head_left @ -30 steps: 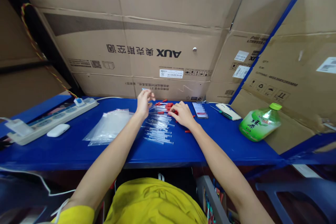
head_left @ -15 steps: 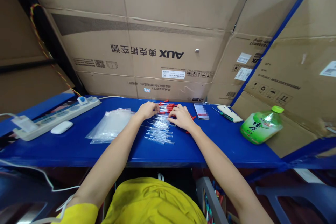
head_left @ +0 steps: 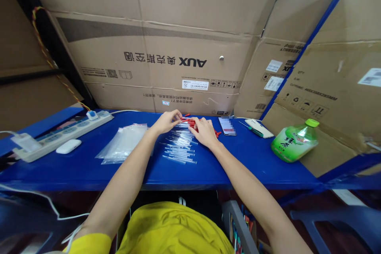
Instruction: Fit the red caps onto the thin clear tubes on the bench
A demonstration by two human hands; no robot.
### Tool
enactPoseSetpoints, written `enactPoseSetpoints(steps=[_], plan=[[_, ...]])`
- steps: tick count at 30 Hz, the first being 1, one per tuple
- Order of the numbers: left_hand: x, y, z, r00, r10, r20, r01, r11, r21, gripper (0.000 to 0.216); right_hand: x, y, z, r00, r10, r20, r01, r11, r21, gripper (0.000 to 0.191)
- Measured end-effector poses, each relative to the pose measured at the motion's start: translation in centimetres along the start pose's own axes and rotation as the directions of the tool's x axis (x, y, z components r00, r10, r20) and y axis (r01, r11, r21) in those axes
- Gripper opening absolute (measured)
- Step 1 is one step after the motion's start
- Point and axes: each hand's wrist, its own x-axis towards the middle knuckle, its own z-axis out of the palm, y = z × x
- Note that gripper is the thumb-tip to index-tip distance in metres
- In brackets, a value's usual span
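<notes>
A row of several clear plastic tubes (head_left: 179, 147) lies on the blue shelf (head_left: 208, 170), with small red caps (head_left: 190, 120) scattered at its far end. My left hand (head_left: 167, 121) sits at the far left of the tubes, fingers curled in a pinch at a red cap. My right hand (head_left: 204, 131) rests over the red caps just right of the tubes, fingers bent down onto them. What each hand pinches is too small to make out.
Clear plastic bags (head_left: 125, 143) lie left of the tubes. A power strip (head_left: 59, 135) and white mouse (head_left: 68, 146) sit far left. A phone (head_left: 226, 125), a screwdriver (head_left: 253, 128), a white case (head_left: 259, 127) and a green bottle (head_left: 293, 139) lie right. Cardboard boxes (head_left: 178, 59) stand behind.
My left hand came down from raised above the tubes to the red caps. Both hands have drawn close together at the far end of the tubes.
</notes>
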Motion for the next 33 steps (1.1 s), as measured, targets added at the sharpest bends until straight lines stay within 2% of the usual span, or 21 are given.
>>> enactPoseSetpoints(steps=[2,5,8,11,15,20,23,27,33], plan=[[0.1,0.8,0.2,1.0,0.02,-0.001,-0.02,0.996,-0.082,0.025,0.1,-0.3,0.0,1.0,0.0,-0.029,0.0,1.0,0.001,0.043],[0.2,1.9,0.7,1.0,0.019,0.014,-0.015,0.968,-0.252,0.027,0.1,-0.5,0.0,0.998,-0.015,-0.061,0.015,1.0,-0.004,0.035],[0.2,2.8,1.2,0.996,-0.085,-0.036,0.057,0.875,-0.48,0.033,0.2,-0.3,0.0,0.996,-0.016,-0.093,0.015,1.0,-0.003,0.029],[0.3,3.8,1.8,0.963,-0.247,-0.105,0.1,0.692,-0.715,0.038,0.3,-0.1,0.1,0.989,0.012,-0.145,-0.01,1.0,0.015,0.031],[0.7,5.3,2.8,0.93,-0.361,-0.066,0.08,0.375,-0.923,0.041,0.3,-0.4,0.2,0.987,0.007,-0.163,-0.004,1.0,0.018,0.034],[0.9,7.0,3.3,0.912,-0.41,0.005,0.042,0.083,-0.996,0.028,0.2,-0.7,0.3,0.989,-0.03,-0.143,0.033,0.999,0.018,0.032],[0.6,7.7,3.1,0.921,-0.381,0.085,0.07,-0.051,-0.996,0.043,0.2,-0.9,0.3,0.989,-0.074,-0.127,0.078,0.997,0.028,0.031],[0.2,8.3,2.5,0.915,-0.39,0.106,0.079,-0.085,-0.993,0.065,0.1,-1.3,0.1,0.988,-0.121,-0.099,0.12,0.993,-0.018,0.036],[0.3,9.0,2.2,0.856,-0.514,0.06,0.029,-0.067,-0.997,0.069,0.3,-1.6,-0.4,0.984,-0.163,-0.071,0.156,0.983,-0.094,0.041]])
